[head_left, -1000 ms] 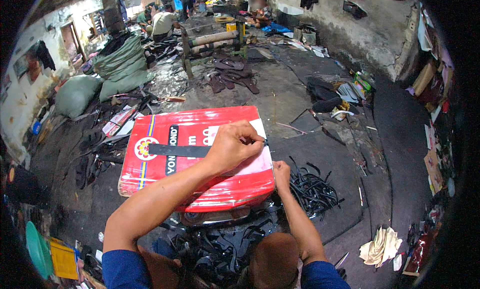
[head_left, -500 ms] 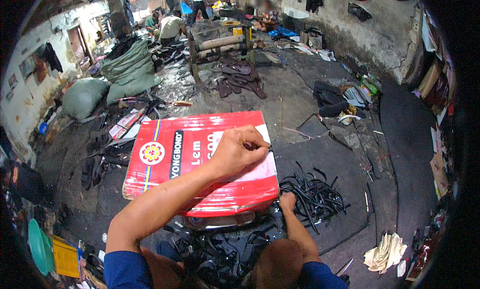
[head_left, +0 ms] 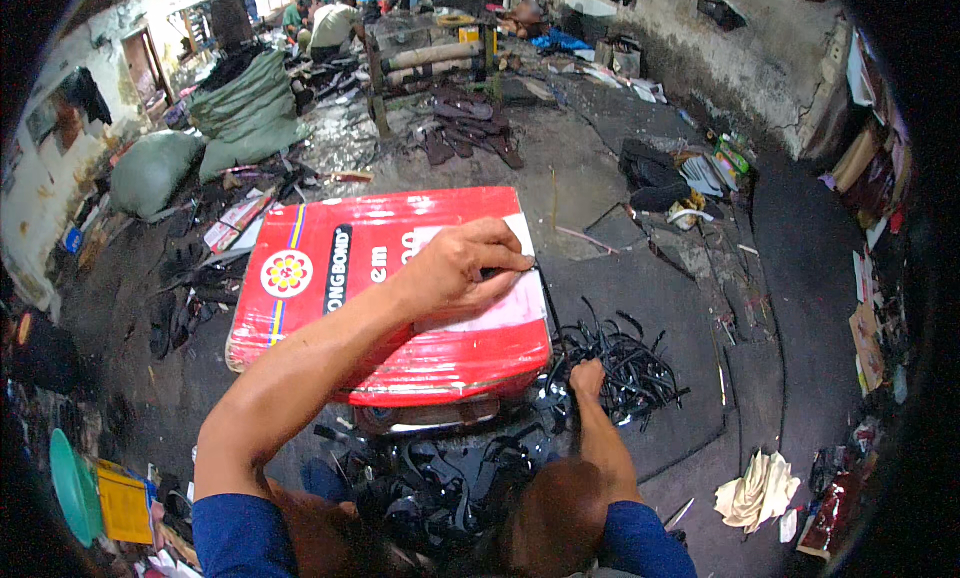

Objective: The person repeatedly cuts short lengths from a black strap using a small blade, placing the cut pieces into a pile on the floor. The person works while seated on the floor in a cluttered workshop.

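Observation:
In front of me stands a red carton [head_left: 400,363] with a white sheet [head_left: 500,303] on its top. My left hand [head_left: 465,268] reaches across the carton, thumb and fingertips pinched at its right edge. A thin black strip [head_left: 545,296] runs down that edge from the pinched fingers. Beside the carton's near right corner, my right hand [head_left: 587,378] is closed at the border of a tangled pile of black strips [head_left: 640,373]; what lies inside its fingers is mostly hidden, though strips touch it. More black strips [head_left: 450,488] lie between my knees.
Dark sole-shaped pieces [head_left: 465,128] lie beyond the carton, near a wooden frame with rollers [head_left: 430,63]. Stuffed green sacks [head_left: 155,173] stand at left. A crumpled beige cloth [head_left: 757,491] lies at near right, a green basin [head_left: 75,488] at near left. Other people sit far back.
The view has shifted, so the carton sits slightly higher and further left. My right hand has moved a little away from the carton, toward the strip pile. My left hand keeps its pinch.

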A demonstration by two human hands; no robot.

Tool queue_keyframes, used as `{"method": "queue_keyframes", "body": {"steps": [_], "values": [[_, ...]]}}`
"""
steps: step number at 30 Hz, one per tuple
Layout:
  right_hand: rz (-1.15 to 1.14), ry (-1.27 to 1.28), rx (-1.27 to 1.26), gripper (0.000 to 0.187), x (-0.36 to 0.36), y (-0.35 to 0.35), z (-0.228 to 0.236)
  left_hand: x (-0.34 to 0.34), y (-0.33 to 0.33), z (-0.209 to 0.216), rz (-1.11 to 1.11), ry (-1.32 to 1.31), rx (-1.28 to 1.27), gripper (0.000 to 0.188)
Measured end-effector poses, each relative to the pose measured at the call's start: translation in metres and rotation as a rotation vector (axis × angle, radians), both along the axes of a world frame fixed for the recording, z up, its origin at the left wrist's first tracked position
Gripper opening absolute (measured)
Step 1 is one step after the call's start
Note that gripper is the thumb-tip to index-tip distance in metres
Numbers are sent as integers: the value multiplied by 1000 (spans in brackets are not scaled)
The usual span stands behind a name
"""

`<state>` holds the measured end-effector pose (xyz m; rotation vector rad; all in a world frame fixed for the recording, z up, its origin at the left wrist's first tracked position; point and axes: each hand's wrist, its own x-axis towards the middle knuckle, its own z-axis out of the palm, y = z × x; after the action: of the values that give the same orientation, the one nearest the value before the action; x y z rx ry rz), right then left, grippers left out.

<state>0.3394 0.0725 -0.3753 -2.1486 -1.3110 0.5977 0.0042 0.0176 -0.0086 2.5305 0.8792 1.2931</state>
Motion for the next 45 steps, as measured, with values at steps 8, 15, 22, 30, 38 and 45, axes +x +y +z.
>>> {"method": "queue_keyframes", "body": {"steps": [8,15,22,30,38,45], "values": [[79,-195,129,20,52,6,6,-2,-3,-5,17,0,6,15],[-169,-279,57,31,106,15,50,-1,-3,-4,-27,70,126,18],[-342,-770,177,21,129,-3,71,7,-5,2,22,280,341,32],[1271,-760,327,34,-8,-78,40,8,-16,6,104,315,349,40],[1455,86,-369,51,-38,-93,221,29,-59,17,28,364,209,51],[1680,290,-52,26,-82,-137,432,64,-143,31,-68,-219,-721,54]]}}
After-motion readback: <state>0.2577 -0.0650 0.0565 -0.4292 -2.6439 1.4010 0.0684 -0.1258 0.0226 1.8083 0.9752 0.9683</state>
